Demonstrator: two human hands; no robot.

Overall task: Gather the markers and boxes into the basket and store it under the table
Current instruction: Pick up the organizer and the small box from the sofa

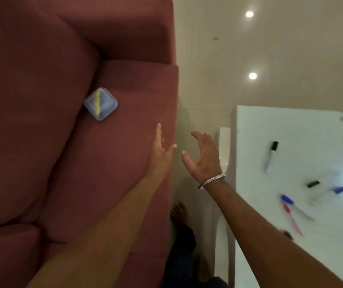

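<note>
Both hands empty. Left hand (pixel 159 151) flat, fingers extended over the sofa seat (pixel 114 163) near its right edge. Right hand (pixel 202 156) loosely cupped, fingers spread, in the gap between sofa and white table (pixel 291 129); metal bangle (pixel 211 181) on that wrist.

Small clear plastic box (pixel 100 103) lies at the back of the seat, tucked against the back cushion (pixel 31 111), well apart from both hands. Looks light and rigid, smooth walls, rounded corners, so probably slippery. Something yellow inside; lid state can't be read. I'd pinch it across two opposite sides, or scoop from below since the cushion gives.

Markers (pixel 291 204) lie scattered toward the table's near right part, one black-capped marker (pixel 271 155) farther back. Light, stiff, round, so they will roll; grip mid-barrel, several at once.

No basket in view.
</note>
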